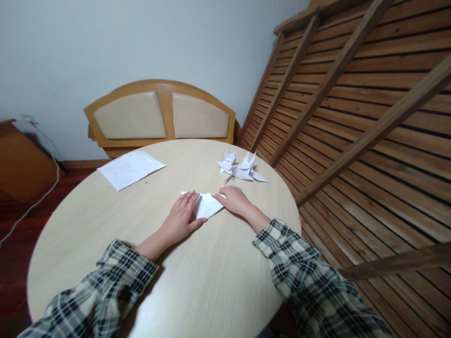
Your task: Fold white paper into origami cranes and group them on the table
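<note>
Here, one folded paper [210, 206] under fingers [193, 200].

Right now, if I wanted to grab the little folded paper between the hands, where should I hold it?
I'd pinch the folded paper by its slanting near edge, coming from the wearer's side. It lies low on the table, so a thin edge probably suits pinching best. That stretch is uncovered: the left hand covers some of its left part, the right hand its right end.

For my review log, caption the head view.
Left hand and right hand on folded paper, cranes and sheet beyond.
</note>
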`<state>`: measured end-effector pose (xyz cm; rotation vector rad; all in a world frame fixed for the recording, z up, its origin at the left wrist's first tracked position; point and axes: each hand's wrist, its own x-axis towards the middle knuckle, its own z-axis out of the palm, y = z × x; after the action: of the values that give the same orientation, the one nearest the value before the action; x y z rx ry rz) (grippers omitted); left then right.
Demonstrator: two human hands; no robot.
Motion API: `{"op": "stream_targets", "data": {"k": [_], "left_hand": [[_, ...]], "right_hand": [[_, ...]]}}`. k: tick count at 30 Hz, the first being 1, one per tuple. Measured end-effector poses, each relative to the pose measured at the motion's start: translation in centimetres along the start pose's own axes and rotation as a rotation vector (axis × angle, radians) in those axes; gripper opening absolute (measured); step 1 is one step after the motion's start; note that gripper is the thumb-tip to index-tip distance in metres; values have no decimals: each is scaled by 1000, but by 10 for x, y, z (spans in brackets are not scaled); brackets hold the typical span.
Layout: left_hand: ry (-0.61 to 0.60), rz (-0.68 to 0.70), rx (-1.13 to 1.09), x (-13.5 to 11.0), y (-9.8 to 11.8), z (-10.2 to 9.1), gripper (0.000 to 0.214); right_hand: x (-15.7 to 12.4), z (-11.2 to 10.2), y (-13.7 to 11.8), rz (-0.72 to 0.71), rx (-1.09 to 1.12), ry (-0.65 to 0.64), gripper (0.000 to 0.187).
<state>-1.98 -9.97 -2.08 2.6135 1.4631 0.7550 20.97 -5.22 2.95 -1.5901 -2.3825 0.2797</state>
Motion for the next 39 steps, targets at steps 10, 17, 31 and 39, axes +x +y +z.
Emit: {"op": "stream_targets", "data": {"k": [10,17,31,39], "left_hand": [[249,-180,-79,4,-9,0,84],[399,-347,-480,11,-9,-4,88],[326,-419,-1000,18,3,-13,50],[299,-485,-1312,14,14,-15,42]], "right_hand": [[3,3,3,-168,146,157,20],[0,1,-3,-244,199,301,19],[-14,10,-30,-537,62,358,32],[-15,10,-33,-597,58,345,37]]}}
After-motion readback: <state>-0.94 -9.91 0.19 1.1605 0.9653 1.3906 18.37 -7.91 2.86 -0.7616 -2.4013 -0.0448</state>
